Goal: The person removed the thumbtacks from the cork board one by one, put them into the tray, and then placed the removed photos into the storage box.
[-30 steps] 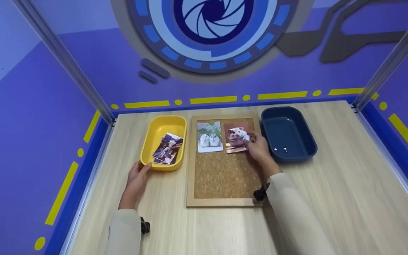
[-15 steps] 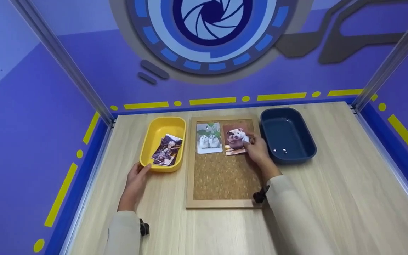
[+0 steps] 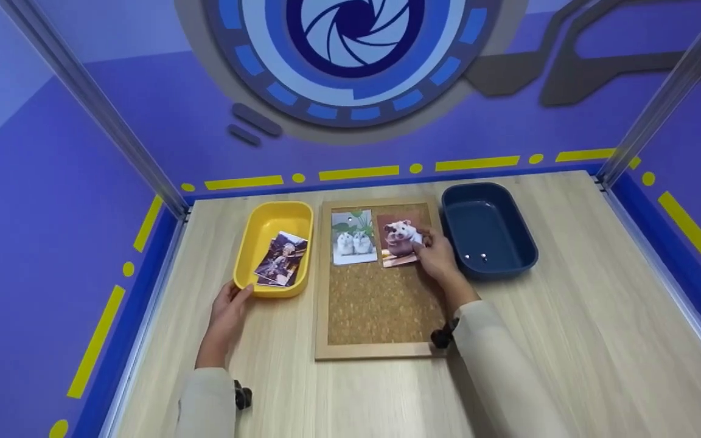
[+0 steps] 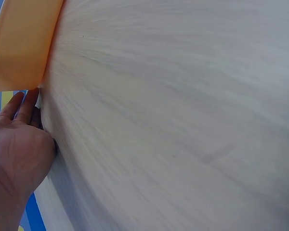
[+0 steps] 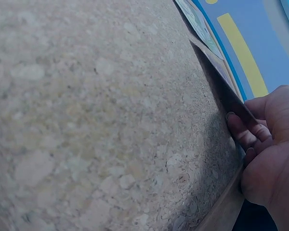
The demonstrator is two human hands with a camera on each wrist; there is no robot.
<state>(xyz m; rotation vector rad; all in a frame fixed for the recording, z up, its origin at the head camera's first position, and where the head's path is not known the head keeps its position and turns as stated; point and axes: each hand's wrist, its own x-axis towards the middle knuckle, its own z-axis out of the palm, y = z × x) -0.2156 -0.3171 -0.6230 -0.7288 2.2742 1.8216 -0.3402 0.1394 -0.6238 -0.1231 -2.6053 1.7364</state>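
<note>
My right hand (image 3: 439,255) pinches the right edge of a photo of a brown-and-white hamster (image 3: 400,240) over the upper right of a cork board (image 3: 381,304). In the right wrist view, the photo (image 5: 226,89) tilts up from the cork between thumb and fingers. Left of it, a photo of two white hamsters (image 3: 355,242) lies on the board with a small shiny pin (image 3: 350,219) near its top. My left hand (image 3: 227,313) holds the near left corner of a yellow tray (image 3: 271,218), thumb at the rim. Several photos (image 3: 282,258) lie stacked inside.
A dark blue tray (image 3: 487,213) stands right of the board, with small shiny pins (image 3: 483,257) at its near end. The board's wooden frame (image 3: 381,351) rests on a pale wooden table (image 3: 582,292). Purple-blue panels (image 3: 131,121) enclose the back and sides.
The camera view has shifted slightly. Both hands keep their places, the left at the yellow tray and the right at the hamster photo.
</note>
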